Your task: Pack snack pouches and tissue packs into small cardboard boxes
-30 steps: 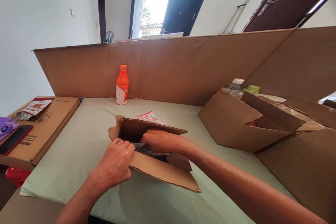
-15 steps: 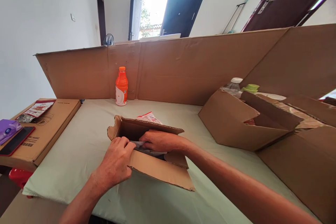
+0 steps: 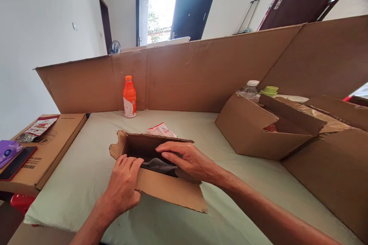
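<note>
An open cardboard box (image 3: 172, 194) stands on the pale green cloth in front of me, its near flap folded outward. My left hand (image 3: 125, 178) grips the near-left edge of this box, fingers over the rim and thumb outside. Over the opening's right side is my right hand (image 3: 186, 160), thumb and fingers apart, with nothing seen in it. Dark grey fabric (image 3: 161, 165) lies inside the box, just under that hand. Behind the box, partly hidden by its far wall, is a white and red packet (image 3: 162, 129).
An orange bottle (image 3: 129, 97) stands by the tall cardboard barrier (image 3: 184, 80). To the right are larger cardboard boxes (image 3: 264, 145) with a clear bottle (image 3: 250, 89). On the left, a flat carton (image 3: 57, 145) carries a phone (image 3: 18, 164), a purple pack (image 3: 10, 153) and a foil pouch (image 3: 40, 125).
My right hand has risen out of the box, and its fingers now show above the opening. More of the grey fabric is visible. My left hand keeps its grip; the view has shifted slightly.
</note>
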A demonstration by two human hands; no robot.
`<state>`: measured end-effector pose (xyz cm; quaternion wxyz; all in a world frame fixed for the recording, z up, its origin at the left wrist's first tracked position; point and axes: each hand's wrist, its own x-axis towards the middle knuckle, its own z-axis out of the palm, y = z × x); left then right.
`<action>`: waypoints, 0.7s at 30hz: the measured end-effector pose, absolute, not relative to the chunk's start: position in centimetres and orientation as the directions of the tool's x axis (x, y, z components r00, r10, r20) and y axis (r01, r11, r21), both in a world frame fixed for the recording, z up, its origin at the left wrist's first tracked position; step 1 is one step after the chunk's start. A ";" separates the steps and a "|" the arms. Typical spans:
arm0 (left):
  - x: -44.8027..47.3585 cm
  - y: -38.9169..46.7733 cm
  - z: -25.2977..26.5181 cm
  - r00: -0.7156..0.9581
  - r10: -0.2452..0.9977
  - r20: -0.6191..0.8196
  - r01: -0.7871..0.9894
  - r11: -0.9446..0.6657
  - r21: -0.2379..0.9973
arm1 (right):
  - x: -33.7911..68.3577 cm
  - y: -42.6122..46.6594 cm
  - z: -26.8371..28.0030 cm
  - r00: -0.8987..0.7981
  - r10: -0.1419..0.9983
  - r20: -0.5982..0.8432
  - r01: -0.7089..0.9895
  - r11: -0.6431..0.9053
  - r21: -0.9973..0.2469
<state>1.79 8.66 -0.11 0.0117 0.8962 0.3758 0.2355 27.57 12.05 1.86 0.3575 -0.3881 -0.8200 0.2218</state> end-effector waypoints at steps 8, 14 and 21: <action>2.4 9.1 -0.1 0.585 0.664 0.467 0.700 -0.704 0.124 | 31.7 13.9 -0.1 0.139 0.862 0.488 0.320 0.427 -0.846; 2.5 9.0 -0.2 0.590 0.658 0.468 0.704 -0.703 0.100 | 34.7 16.5 -3.6 0.298 0.833 0.466 0.301 0.381 -0.874; 2.7 9.0 0.1 0.591 0.656 0.470 0.721 -0.691 0.058 | 34.0 19.7 -10.6 0.118 0.911 0.396 0.532 0.279 -0.800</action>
